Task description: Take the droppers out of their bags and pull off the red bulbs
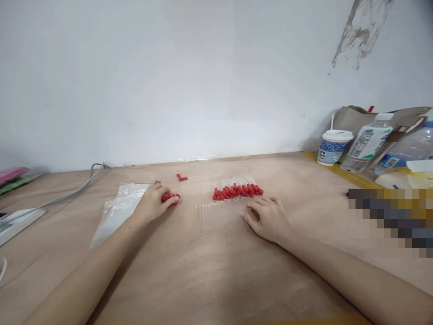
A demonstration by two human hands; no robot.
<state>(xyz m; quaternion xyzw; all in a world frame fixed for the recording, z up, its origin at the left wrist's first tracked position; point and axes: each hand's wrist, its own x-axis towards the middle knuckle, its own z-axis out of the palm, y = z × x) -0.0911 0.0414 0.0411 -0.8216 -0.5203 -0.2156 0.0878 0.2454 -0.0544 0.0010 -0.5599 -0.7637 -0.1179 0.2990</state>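
My left hand [155,204] is curled over a small cluster of red rubber bulbs [175,197], partly hidden under its fingers. At the right end of a row of thin clear tubes [219,219], my right hand [270,220] rests with thumb and forefinger a little apart, touching the row. The tubes lie side by side, pointing away from me. Just behind them is a row of similar tubes fitted with red bulbs [237,191], the bulb ends towards me. Farther back on the left lies a lone red-bulbed tube [183,178], with another red bulb touching it.
Clear plastic bags [117,212] lie partly under my left forearm. A grey cable [77,192] runs along the left side to a white flat object [23,223]. At the back right stand a paper cup [333,149], a water bottle [367,142] and a beige bag [358,117].
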